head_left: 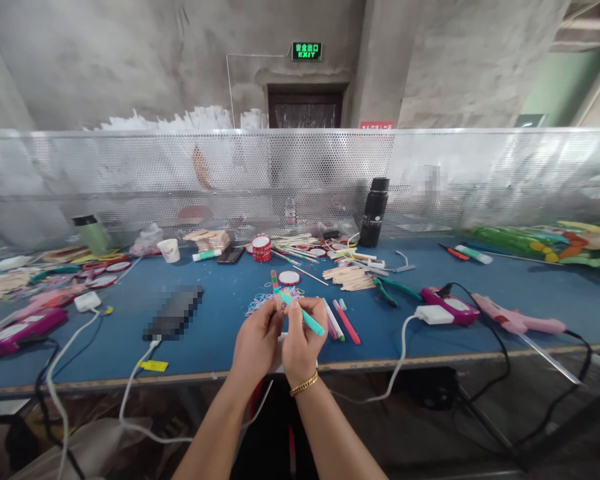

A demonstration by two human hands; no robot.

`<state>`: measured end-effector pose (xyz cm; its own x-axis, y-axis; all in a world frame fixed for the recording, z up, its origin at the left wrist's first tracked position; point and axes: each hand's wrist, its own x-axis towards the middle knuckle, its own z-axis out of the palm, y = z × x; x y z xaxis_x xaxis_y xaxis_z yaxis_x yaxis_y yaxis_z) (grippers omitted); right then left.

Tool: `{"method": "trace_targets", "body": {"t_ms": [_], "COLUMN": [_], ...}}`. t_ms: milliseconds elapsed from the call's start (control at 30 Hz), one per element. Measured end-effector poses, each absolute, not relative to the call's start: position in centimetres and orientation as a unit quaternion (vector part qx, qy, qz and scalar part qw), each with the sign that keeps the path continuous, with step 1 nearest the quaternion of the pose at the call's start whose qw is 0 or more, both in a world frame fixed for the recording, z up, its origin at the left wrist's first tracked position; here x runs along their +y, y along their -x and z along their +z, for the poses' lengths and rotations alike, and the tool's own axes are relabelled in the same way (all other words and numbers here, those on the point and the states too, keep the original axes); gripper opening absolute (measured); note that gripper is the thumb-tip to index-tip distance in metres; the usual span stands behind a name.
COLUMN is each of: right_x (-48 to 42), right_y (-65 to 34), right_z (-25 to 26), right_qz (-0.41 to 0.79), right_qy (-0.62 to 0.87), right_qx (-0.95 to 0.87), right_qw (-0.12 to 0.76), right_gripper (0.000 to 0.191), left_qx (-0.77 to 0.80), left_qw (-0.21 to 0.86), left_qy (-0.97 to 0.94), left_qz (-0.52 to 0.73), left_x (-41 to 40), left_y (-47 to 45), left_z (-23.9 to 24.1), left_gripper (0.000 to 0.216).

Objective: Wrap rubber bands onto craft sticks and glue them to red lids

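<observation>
My left hand (257,338) is closed on a flat wooden craft stick (275,283), its upper end coloured in red and green bands. A teal marker pen (314,325) is in my right hand (304,347), pinched between thumb and fingers, its tip up against the stick. The two hands are close together over the table's front edge. Just beyond them lie small coloured rubber bands (258,304) and a round white disc with a red rim (289,277). To the right of my right hand rest several more markers, among them a red-pink marker (347,322).
Wooden sticks (350,276), teal-handled pliers (399,288) and a pink glue gun (519,316) lie to the right on the blue table (220,347). A black bottle (375,215) stands behind. At left are a phone (175,312) with its cable and a paper cup (169,251).
</observation>
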<state>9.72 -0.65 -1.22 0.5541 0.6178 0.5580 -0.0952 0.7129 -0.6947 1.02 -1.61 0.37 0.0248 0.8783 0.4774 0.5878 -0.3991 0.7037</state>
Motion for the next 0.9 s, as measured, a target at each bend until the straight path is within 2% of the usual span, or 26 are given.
{"method": "trace_targets", "body": {"t_ms": [900], "right_x": [-0.69], "right_y": [-9.75], "right_z": [-1.28], "right_qz": [0.208], "right_qy": [0.310], "right_qx": [-0.436], "right_qw": [0.819], "right_gripper": [0.020], "left_qx": [0.517], "left_qw": [0.177], "left_qy": [-0.697], "left_qz": [0.464], "left_x": [-1.49], "left_y": [-0.91], "left_z": [0.18], "left_gripper": [0.023]}}
